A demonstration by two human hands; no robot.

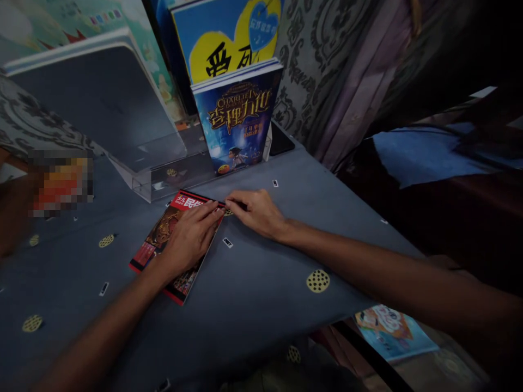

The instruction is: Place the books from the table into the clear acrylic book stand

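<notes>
Head view, scanned left to right. Far left, middle height: a blurred orange-red patch (61, 182), contents unreadable. Upper left: a clear acrylic stand (161, 163) with a large dark panel leaning back in it. Table (253, 294) fills the lower left and centre — grey-blue cloth dotted with small yellow perforated discs (317, 281) and tiny black-and-white tags.

Left of centre: red magazine (163, 239) lies flat on the table, just in front of the stand's base, tilted so its top edge runs toward the upper right. Left hand (190, 237) rests palm-down on the cover, fingers spread flat and extended toward the top right corner; it presses, grips nothing.

Centre: right hand (257, 212) sits on the cloth just beside the magazine's top right corner, fingertips pinched narrow at that corner's edge — whether pages are actually caught between them I cannot tell.

Above centre: blue book (237, 122) stands upright in the stand, a blue-and-yellow book (229, 38) behind it. Upper right: patterned curtain (327, 65). Lower right, below table edge: a colourful booklet (392, 329).
</notes>
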